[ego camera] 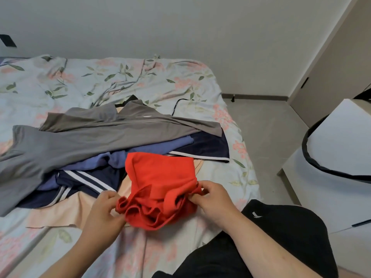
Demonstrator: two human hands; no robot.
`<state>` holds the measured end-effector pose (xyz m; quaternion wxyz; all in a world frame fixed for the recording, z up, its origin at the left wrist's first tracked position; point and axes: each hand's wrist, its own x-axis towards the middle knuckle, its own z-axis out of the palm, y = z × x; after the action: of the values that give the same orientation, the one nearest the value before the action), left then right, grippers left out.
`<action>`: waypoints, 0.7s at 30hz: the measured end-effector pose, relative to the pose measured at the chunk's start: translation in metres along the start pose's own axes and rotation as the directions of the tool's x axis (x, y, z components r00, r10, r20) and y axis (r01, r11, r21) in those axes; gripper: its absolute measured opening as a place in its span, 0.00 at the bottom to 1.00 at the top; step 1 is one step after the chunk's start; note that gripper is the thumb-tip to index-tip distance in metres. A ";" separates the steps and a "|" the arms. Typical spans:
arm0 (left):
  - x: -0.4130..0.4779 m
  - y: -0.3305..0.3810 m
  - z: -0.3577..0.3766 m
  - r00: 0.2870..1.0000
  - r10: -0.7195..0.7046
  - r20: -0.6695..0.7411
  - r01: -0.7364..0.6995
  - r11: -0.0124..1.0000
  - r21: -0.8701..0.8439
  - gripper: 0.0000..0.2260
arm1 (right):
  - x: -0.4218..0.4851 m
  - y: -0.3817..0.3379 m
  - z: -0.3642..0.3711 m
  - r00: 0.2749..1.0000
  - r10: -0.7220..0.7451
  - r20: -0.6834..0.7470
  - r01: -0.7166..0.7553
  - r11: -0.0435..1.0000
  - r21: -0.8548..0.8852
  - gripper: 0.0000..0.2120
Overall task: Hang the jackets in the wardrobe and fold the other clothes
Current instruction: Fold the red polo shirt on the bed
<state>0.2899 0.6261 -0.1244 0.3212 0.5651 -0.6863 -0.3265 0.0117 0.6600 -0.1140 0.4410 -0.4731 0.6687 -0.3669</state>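
Pinching one red garment (160, 177), two hands (104, 209) (210, 199)

bare bedspread (128, 77) open beyond | clothes pile (84, 141) crowds left | white cabinet (341, 137) blocks right

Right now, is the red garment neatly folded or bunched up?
Bunched up, not folded. The red garment lies crumpled on the bed, its near edge gathered in loose rolls, pinched by the left hand and the right hand.

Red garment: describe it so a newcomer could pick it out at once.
On the floral bed, in front of the clothes pile, lies the red garment. The left hand and right hand pinch its bunched near edge. Neighbours are grey, blue, navy, peach.
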 end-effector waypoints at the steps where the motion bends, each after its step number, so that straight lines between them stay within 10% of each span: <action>1: 0.009 -0.002 0.003 1.000 -0.022 -0.001 0.022 0.999 -0.035 0.16 | 0.010 0.000 0.001 0.999 0.021 -0.045 -0.019 0.999 0.031 0.04; 14: 0.109 -0.019 0.048 0.870 -0.471 -0.142 0.471 0.881 -0.039 0.12 | 0.108 0.034 0.026 0.911 0.255 -0.323 -0.241 0.967 0.084 0.16; 17: 0.094 -0.006 0.040 0.941 -0.033 -0.336 0.116 0.966 0.230 0.10 | 0.111 0.039 0.026 0.910 0.252 -0.330 -0.241 0.968 0.076 0.19; 19: 0.084 0.007 0.039 0.884 0.458 -0.095 -0.375 0.815 0.442 0.19 | 0.111 0.038 0.026 0.915 0.224 -0.337 -0.214 0.975 0.067 0.20; 21: 0.085 0.016 0.050 0.819 0.533 0.214 -0.563 0.670 0.484 0.24 | 0.109 0.035 0.026 0.922 0.160 -0.352 -0.158 0.987 0.035 0.20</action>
<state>0.2276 0.5491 -0.1345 0.2177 0.3895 -0.8945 -0.0296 0.0071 0.5638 -0.1807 0.3432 -0.3423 0.7720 -0.4111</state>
